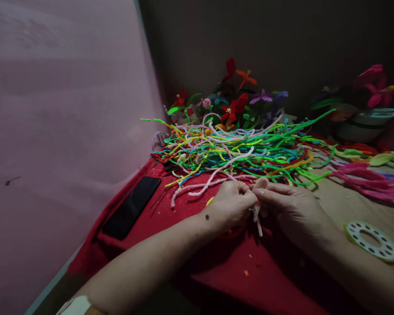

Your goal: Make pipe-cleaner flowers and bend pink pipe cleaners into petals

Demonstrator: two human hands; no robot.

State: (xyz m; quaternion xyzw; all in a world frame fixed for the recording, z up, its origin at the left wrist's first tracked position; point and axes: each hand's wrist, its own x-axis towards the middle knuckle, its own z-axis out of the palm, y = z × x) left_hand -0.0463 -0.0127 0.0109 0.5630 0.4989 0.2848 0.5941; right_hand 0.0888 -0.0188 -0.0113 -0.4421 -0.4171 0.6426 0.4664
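Item: one pale fuzzy piece point(262, 183), held on the near side of the heap of pipe cleaners point(230, 148), which we take as landmark. Its long axis runs away from the heap, from a rounded top end closest to the strands down to a thin dangling tail.

Left hand point(234, 201): near side of the heap, fingers curled, thumb and forefinger pressed together and, we judge, pinching the piece; the knuckles hide the exact contact.

Right hand point(290, 203): near side of the heap and further right, fingers fairly straight, thumb and fingers pinching the piece. Both hands touch it; the rounded end lies at the right fingertips, so we count that hand as nearer to it.

In the way: loose strands at the heap's near edge, just beyond the knuckles; the fingers themselves cover the piece's middle.

Also listed: one dark phone point(131, 208), left of the heap and nearer us; one pink bundle point(369, 181), right of the heap; one ring with holes point(357, 238), right and nearer us; fuzzy flowers point(233, 109), behind the heap; one pot point(364, 124), behind and right; red cloth point(269, 280), under the heap and extending towards us.
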